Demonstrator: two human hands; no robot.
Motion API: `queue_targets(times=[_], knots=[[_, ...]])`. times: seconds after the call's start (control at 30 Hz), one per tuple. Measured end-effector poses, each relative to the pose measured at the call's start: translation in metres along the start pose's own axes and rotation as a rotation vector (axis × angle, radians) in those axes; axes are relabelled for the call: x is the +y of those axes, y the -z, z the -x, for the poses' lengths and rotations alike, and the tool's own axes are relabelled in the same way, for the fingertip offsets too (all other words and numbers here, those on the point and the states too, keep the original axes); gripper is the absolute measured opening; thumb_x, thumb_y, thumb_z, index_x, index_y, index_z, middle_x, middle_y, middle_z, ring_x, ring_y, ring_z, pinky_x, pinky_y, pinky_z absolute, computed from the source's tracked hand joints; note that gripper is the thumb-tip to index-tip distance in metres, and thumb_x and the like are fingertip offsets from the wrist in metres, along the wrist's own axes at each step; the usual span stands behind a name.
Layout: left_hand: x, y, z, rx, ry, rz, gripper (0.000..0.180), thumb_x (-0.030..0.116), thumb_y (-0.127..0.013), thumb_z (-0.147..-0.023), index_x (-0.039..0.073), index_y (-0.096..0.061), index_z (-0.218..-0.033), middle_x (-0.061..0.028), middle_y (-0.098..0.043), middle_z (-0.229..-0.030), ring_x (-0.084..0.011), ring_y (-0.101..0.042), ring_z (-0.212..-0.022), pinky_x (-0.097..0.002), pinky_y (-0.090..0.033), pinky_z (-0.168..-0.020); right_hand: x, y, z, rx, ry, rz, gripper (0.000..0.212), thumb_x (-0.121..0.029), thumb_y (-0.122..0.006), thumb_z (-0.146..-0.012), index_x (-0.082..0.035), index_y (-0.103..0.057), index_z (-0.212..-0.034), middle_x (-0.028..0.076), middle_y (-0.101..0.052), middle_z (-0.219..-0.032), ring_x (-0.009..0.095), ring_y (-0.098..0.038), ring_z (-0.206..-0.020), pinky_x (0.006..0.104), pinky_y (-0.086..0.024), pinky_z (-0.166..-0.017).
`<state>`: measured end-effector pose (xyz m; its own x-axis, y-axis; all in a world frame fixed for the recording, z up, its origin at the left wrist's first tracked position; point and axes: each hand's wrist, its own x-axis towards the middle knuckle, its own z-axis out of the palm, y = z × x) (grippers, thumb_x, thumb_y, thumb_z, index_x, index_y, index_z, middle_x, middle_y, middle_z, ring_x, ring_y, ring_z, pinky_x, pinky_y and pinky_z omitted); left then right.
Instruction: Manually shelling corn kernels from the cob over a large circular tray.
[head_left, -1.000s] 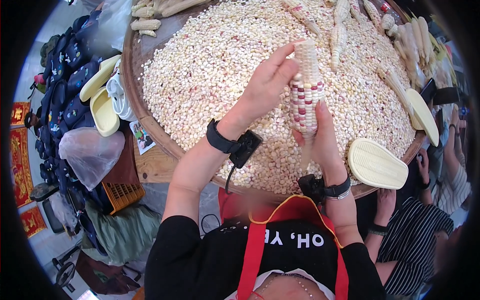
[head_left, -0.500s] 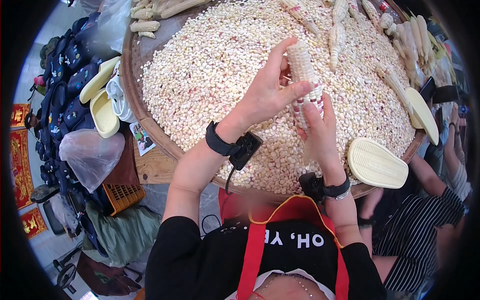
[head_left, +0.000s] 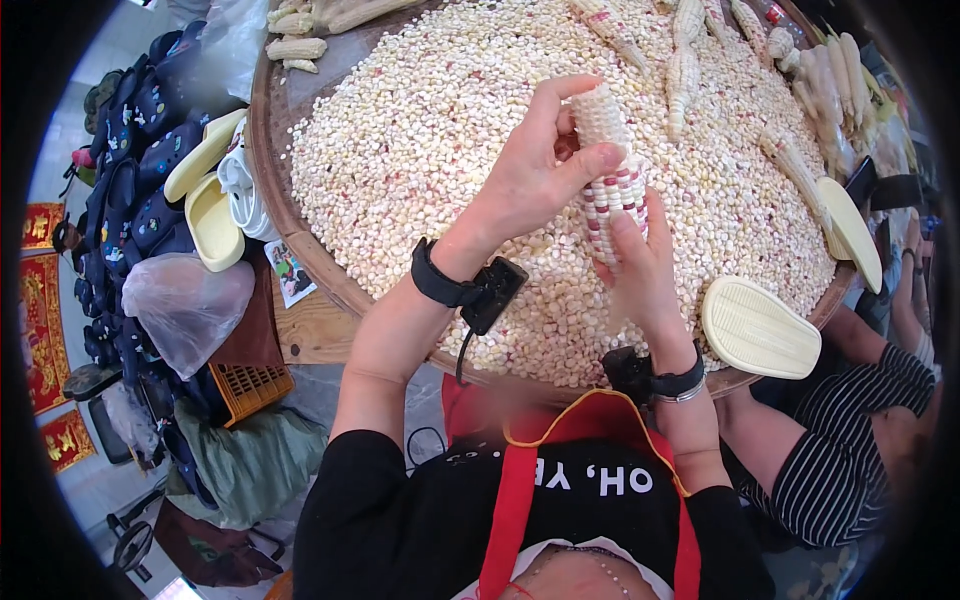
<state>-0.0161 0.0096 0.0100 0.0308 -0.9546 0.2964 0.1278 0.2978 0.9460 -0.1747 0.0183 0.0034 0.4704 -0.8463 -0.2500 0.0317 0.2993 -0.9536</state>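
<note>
My left hand is closed round the upper part of a corn cob, with the thumb across its front. The cob's upper part is bare; white and dark red kernels sit in rows on its lower part. Lower down, my right hand grips the kernel-covered end, its thumb pressed on the rows. Both hands are above a broad bed of loose corn kernels, pale with some reddish ones, spread in a large round tray.
Stripped cobs lie at the tray's far side. A cream shoe sole rests on the near right rim, another farther right. Dark clogs, a plastic bag and an orange crate are at left. A person in striped clothing sits at right.
My left thumb has shifted slightly up the cob, so more of the red and white rows show. The whole view has moved a little; the other person's leg at right has shifted.
</note>
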Motion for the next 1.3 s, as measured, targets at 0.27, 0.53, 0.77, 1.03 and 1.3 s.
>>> queue_targets(times=[0.27, 0.53, 0.77, 1.03, 1.3], knots=[[-0.005, 0.013, -0.004, -0.066, 0.084, 0.027, 0.067, 0.010, -0.057, -0.085, 0.008, -0.017, -0.138, -0.0077, -0.054, -0.104, -0.0127, -0.052, -0.093, -0.0281, -0.042, -0.084, -0.001, -0.004, -0.003, 0.071, 0.096, -0.156, 0.045, -0.029, -0.057, -0.084, -0.006, -0.038, -0.118, 0.003, -0.056, -0.085, 0.004, -0.049, -0.057, 0.0168, -0.037, -0.043], [-0.007, -0.006, 0.001, -0.030, -0.104, -0.037, 0.066, 0.014, -0.059, -0.084, 0.005, -0.021, -0.137, -0.0034, -0.048, -0.077, -0.0099, -0.046, -0.070, -0.0237, -0.040, -0.067, 0.000, -0.001, -0.004, 0.059, 0.041, -0.198, 0.044, -0.031, -0.055, -0.085, -0.006, -0.038, -0.118, 0.003, -0.056, -0.084, 0.004, -0.049, -0.056, 0.0167, -0.038, -0.040], [0.014, -0.006, 0.003, 0.051, 0.070, -0.405, 0.053, 0.011, -0.051, -0.088, 0.006, -0.027, -0.135, -0.0041, -0.055, -0.093, -0.0063, -0.051, -0.083, -0.0202, -0.043, -0.073, 0.003, 0.000, -0.004, 0.013, 0.037, -0.170, 0.043, -0.032, -0.053, -0.086, -0.006, -0.039, -0.117, 0.003, -0.056, -0.081, 0.005, -0.049, -0.053, 0.0173, -0.037, -0.039], [-0.005, -0.006, -0.001, 0.081, -0.078, 0.017, 0.055, 0.009, -0.052, -0.087, 0.006, -0.026, -0.134, -0.0064, -0.055, -0.090, -0.0121, -0.053, -0.080, -0.0254, -0.044, -0.069, 0.002, -0.001, -0.007, 0.124, 0.140, -0.143, 0.048, -0.021, -0.060, -0.083, -0.002, -0.036, -0.119, 0.004, -0.055, -0.090, 0.005, -0.051, -0.068, 0.0173, -0.042, -0.053], [0.005, -0.001, 0.000, 0.039, 0.030, -0.094, 0.052, 0.008, -0.053, -0.086, 0.005, -0.028, -0.132, -0.0074, -0.053, -0.100, -0.0117, -0.052, -0.086, -0.0252, -0.045, -0.077, 0.005, 0.000, -0.006, 0.117, 0.177, 0.023, 0.060, -0.013, -0.068, -0.076, 0.003, -0.032, -0.123, 0.010, -0.054, -0.102, 0.012, -0.054, -0.087, 0.0238, -0.046, -0.074]])
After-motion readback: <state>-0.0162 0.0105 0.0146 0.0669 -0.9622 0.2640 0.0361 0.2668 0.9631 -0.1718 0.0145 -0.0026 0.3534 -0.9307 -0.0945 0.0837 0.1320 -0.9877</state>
